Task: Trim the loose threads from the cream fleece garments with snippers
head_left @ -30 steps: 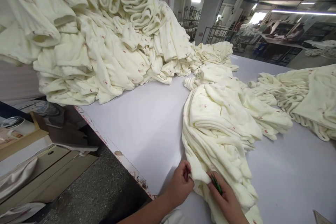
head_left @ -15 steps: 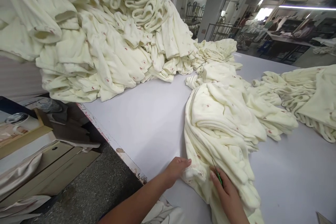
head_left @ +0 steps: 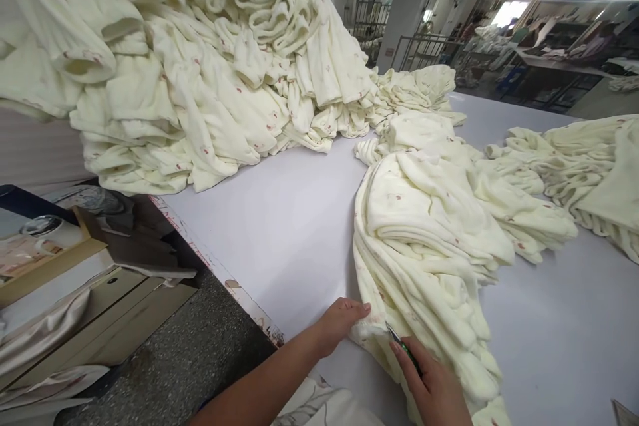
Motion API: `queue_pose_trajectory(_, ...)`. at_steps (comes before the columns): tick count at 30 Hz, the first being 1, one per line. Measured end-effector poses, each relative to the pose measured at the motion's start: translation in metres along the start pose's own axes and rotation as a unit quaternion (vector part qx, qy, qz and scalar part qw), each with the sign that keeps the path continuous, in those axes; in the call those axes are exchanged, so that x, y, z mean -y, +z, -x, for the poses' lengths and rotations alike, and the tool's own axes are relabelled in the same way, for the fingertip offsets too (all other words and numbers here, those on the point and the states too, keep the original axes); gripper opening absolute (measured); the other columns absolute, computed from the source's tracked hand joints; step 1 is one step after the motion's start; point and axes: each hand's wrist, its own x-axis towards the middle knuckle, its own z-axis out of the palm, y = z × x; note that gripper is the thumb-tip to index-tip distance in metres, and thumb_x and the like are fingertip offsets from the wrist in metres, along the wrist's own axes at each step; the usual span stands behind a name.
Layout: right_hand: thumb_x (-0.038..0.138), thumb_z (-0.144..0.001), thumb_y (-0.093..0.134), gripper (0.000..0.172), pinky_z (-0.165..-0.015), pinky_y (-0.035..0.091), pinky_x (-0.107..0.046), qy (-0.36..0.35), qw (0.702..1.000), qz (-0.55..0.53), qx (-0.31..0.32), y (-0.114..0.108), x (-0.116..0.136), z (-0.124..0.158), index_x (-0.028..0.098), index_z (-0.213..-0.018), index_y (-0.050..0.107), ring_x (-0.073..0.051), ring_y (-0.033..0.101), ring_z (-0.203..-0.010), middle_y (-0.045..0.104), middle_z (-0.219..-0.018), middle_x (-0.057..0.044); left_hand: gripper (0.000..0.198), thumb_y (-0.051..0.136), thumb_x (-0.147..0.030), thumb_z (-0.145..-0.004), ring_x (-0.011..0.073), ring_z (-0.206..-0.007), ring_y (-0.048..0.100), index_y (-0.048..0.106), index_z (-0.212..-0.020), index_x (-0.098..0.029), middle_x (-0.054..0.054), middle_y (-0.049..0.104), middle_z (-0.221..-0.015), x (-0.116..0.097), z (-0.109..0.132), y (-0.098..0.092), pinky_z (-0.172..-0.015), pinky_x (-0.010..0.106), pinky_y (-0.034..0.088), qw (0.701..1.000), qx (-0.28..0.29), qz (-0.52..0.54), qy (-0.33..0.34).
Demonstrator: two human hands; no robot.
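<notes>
left hand (head_left: 339, 323) grip released, flat on hem of cream garment stack (head_left: 424, 246) | right hand (head_left: 432, 386) grip grasping thread snips (head_left: 399, 345) | white table (head_left: 279, 233)

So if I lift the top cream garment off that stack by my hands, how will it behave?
The top cream garment is probably floppy: its folds sag and drape. It likely feels light, being thin soft fabric. It may drag neighbouring layers in the stack, since they overlap loosely near the left hand and right hand.
</notes>
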Motion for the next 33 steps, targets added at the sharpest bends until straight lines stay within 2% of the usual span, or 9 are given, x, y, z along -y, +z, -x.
queue_pose_trajectory(11, 0.064, -0.08, 0.026, 0.046, -0.056, 0.041, -0.036, -0.021, 0.994, 0.096, -0.043, 0.004, 0.019, 0.012, 0.026, -0.086, 0.053, -0.029, 0.063, -0.064, 0.066, -0.066, -0.003, 0.054, 0.056, -0.065, -0.063, 0.0129, -0.054, 0.044, 0.062, -0.057, -0.012, 0.0, 0.052, -0.051, -0.009, 0.008, 0.014, -0.061, 0.026, 0.037, 0.998, -0.014, -0.065, 0.019)
queue_pose_trajectory(15, 0.063, -0.079, 0.026, 0.05, -0.055, 0.041, -0.039, -0.019, 0.993, 0.101, -0.061, 0.005, 0.027, 0.012, 0.025, -0.088, 0.056, -0.034, 0.063, -0.065, 0.067, -0.067, -0.007, 0.054, 0.049, -0.063, -0.07, 0.0118, -0.053, 0.043, 0.06, -0.058, -0.012, 0.0, 0.05, -0.052, -0.008, 0.008, 0.017, -0.059, 0.026, 0.037, 0.994, -0.02, -0.108, 0.023)
queue_pose_trajectory(18, 0.063, -0.078, 0.031, 0.044, -0.055, 0.042, -0.034, -0.009, 0.997, 0.057, -0.06, 0.001, 0.024, 0.008, 0.026, -0.083, 0.056, -0.028, 0.063, -0.062, 0.066, -0.064, -0.003, 0.048, 0.044, -0.053, -0.077, 0.013, -0.056, 0.045, 0.061, -0.062, -0.011, 0.0, 0.051, -0.055, -0.003, 0.007, 0.016, -0.061, 0.026, 0.039, 0.986, -0.025, -0.164, 0.027)
queue_pose_trajectory(22, 0.063, -0.074, 0.04, 0.043, -0.061, 0.045, -0.026, 0.021, 0.994, -0.031, -0.101, -0.021, 0.001, -0.006, 0.024, -0.079, 0.056, -0.02, 0.061, -0.068, 0.065, -0.07, -0.001, 0.012, 0.053, -0.02, -0.071, 0.0178, -0.077, 0.05, 0.063, -0.069, -0.015, 0.002, 0.054, -0.074, -0.003, 0.015, -0.013, -0.078, 0.029, 0.039, 0.955, -0.088, -0.279, 0.056)
queue_pose_trajectory(25, 0.062, -0.074, 0.041, 0.044, -0.055, 0.043, -0.025, 0.067, 0.984, -0.073, -0.146, -0.042, -0.019, -0.015, 0.022, -0.073, 0.058, -0.017, 0.054, -0.059, 0.06, -0.062, -0.001, 0.022, 0.04, -0.007, -0.073, 0.0255, -0.103, 0.038, 0.061, -0.074, -0.014, 0.009, 0.05, -0.095, -0.014, 0.025, -0.048, -0.094, 0.042, 0.025, 0.912, -0.193, -0.355, 0.07)
queue_pose_trajectory(27, 0.061, -0.074, 0.043, 0.043, -0.051, 0.039, -0.024, 0.08, 0.981, -0.105, -0.146, -0.05, -0.025, -0.018, 0.021, -0.067, 0.059, -0.014, 0.046, -0.051, 0.052, -0.054, 0.002, 0.027, 0.034, -0.007, -0.077, 0.03, -0.115, 0.025, 0.059, -0.087, -0.012, 0.015, 0.043, -0.111, -0.021, 0.029, -0.057, -0.097, 0.05, 0.015, 0.888, -0.232, -0.389, 0.078)
queue_pose_trajectory(29, 0.06, -0.075, 0.044, 0.043, -0.05, 0.036, -0.024, 0.08, 0.978, -0.14, -0.136, -0.053, -0.025, -0.02, 0.021, -0.065, 0.059, -0.012, 0.04, -0.049, 0.047, -0.052, 0.003, 0.027, 0.039, -0.012, -0.078, 0.0297, -0.118, 0.023, 0.055, -0.1, -0.013, 0.015, 0.039, -0.119, -0.02, 0.029, -0.046, -0.099, 0.048, 0.014, 0.886, -0.201, -0.408, 0.09)
queue_pose_trajectory(30, 0.059, -0.075, 0.044, 0.043, -0.05, 0.035, -0.024, 0.075, 0.976, -0.159, -0.129, -0.052, -0.023, -0.021, 0.02, -0.064, 0.059, -0.012, 0.038, -0.049, 0.047, -0.051, 0.003, 0.026, 0.044, -0.017, -0.078, 0.0278, -0.114, 0.031, 0.056, -0.101, -0.015, 0.012, 0.043, -0.117, -0.016, 0.026, -0.033, -0.098, 0.043, 0.02, 0.892, -0.16, -0.412, 0.092)
queue_pose_trajectory(33, 0.059, -0.076, 0.042, 0.045, -0.048, 0.034, -0.025, 0.055, 0.969, -0.214, -0.108, -0.051, -0.014, -0.021, 0.018, -0.071, 0.06, -0.01, 0.035, -0.046, 0.055, -0.058, 0.001, 0.029, 0.059, -0.034, -0.07, 0.0197, -0.081, 0.054, 0.061, -0.096, -0.02, 0.004, 0.06, -0.092, 0.009, 0.01, 0.018, -0.075, 0.029, 0.042, 0.918, -0.01, -0.391, 0.061)
